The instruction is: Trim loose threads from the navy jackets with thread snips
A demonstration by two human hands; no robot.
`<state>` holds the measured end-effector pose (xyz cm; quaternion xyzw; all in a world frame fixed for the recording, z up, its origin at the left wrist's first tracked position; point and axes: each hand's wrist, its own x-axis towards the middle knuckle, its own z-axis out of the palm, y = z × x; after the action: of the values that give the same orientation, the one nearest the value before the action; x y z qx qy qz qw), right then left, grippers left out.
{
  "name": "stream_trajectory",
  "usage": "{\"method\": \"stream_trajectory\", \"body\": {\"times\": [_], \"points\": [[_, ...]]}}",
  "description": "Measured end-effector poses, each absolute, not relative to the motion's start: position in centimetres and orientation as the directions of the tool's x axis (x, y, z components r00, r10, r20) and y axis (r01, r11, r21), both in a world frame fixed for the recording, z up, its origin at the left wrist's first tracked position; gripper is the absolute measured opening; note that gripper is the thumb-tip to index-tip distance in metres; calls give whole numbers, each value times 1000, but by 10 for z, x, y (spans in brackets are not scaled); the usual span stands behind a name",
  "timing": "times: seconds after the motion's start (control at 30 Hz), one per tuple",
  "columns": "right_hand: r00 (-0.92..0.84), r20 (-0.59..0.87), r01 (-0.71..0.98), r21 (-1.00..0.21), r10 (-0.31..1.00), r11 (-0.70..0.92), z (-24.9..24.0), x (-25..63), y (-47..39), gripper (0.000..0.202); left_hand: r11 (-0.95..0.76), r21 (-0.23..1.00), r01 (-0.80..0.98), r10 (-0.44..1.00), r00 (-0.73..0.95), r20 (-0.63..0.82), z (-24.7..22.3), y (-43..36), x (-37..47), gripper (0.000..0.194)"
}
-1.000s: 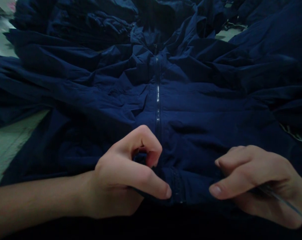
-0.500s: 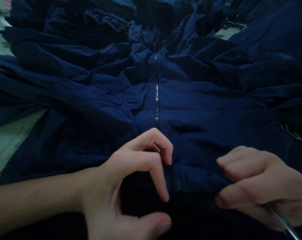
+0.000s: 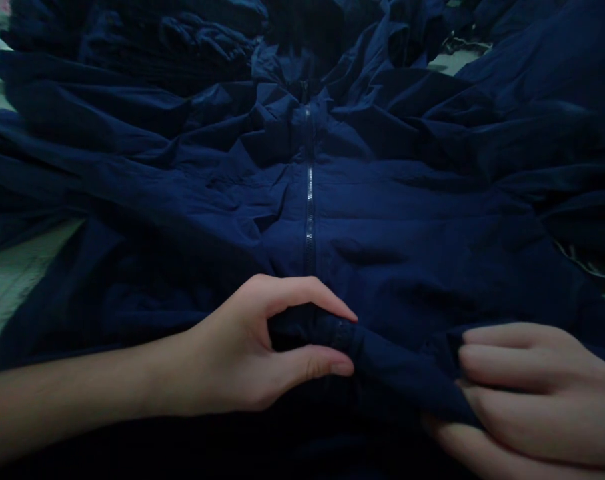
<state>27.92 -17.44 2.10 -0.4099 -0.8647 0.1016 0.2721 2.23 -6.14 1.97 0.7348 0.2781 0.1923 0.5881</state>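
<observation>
A dark navy jacket (image 3: 407, 250) lies spread out with its front up. Its zipper (image 3: 309, 190) runs closed down the middle. My left hand (image 3: 259, 347) pinches the bottom hem (image 3: 399, 367) beside the zipper's lower end, index finger above and thumb below. Further right, my right hand (image 3: 537, 393) grips the same hem, fingers over the top and thumb underneath. Between the two hands the hem is stretched as a raised fold. The metal tool seen earlier in my right hand does not show now.
More dark blue garments (image 3: 202, 40) are heaped at the back. Another blue piece of cloth (image 3: 547, 47) lies at the upper right. A pale table surface (image 3: 22, 273) shows at the left, and loose light threads (image 3: 587, 267) lie at the right edge.
My left hand has closed from a loose curl into a pinch on the hem. My right hand has shifted slightly down and taken hold of the hem, which now lifts.
</observation>
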Motion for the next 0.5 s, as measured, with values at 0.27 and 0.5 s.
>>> {"method": "stream_trajectory", "body": {"times": [0.27,0.5], "points": [[-691,311,535,-385,652,752,19,294,-162,26,-15,997,78,609,792,-53,13,-63,20,14],[-540,413,399,-641,733,655,42,289,-153,31,-665,747,21,461,798,387,36,-72,4,39]]}}
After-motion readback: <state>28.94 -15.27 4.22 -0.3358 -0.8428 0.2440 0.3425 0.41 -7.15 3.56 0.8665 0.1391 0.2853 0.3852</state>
